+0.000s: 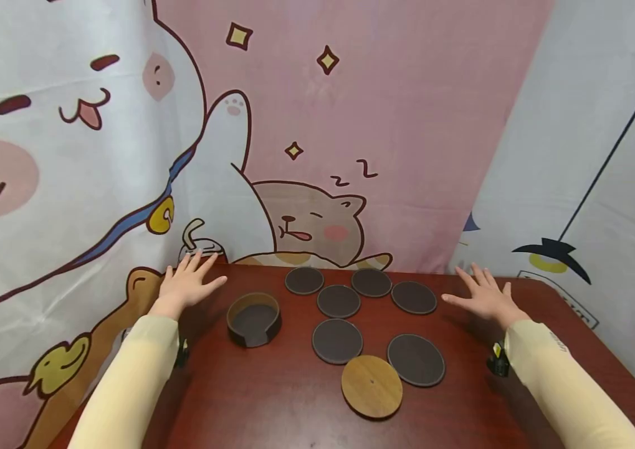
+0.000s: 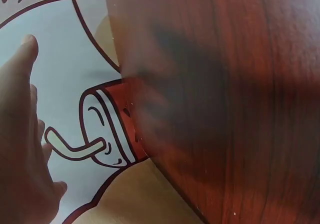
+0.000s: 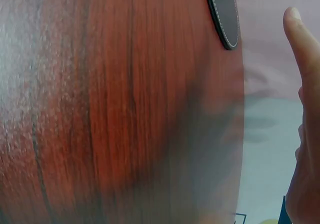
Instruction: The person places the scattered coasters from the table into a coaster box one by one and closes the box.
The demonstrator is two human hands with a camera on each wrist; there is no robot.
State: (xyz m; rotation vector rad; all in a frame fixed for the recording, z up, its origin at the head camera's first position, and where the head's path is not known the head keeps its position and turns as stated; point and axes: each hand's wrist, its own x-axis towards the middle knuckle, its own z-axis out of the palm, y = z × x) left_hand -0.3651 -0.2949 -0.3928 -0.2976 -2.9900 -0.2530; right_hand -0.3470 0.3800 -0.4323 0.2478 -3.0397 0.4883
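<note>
Both hands are held out over the table with fingers spread, and neither holds anything. My left hand (image 1: 185,290) is at the left, nearest to a round dark coaster holder (image 1: 237,333) with a brown inside and a notch in its front wall. On the right, my right hand (image 1: 485,296) is closest to a dark round coaster (image 1: 414,297). Several more dark coasters lie flat in the middle, among them a coaster (image 1: 337,341) and another coaster (image 1: 415,360). A round wooden disc (image 1: 372,386) lies nearest to me, close to those two. In the right wrist view, the coaster (image 3: 225,14) shows pale edge stitching.
The reddish-brown wooden table (image 1: 272,399) ends at the back against a printed cloth (image 1: 407,125) with cartoon animals. The cloth also hangs along the left and right sides. Three coasters, including a far-left coaster (image 1: 304,280), lie close to the back edge.
</note>
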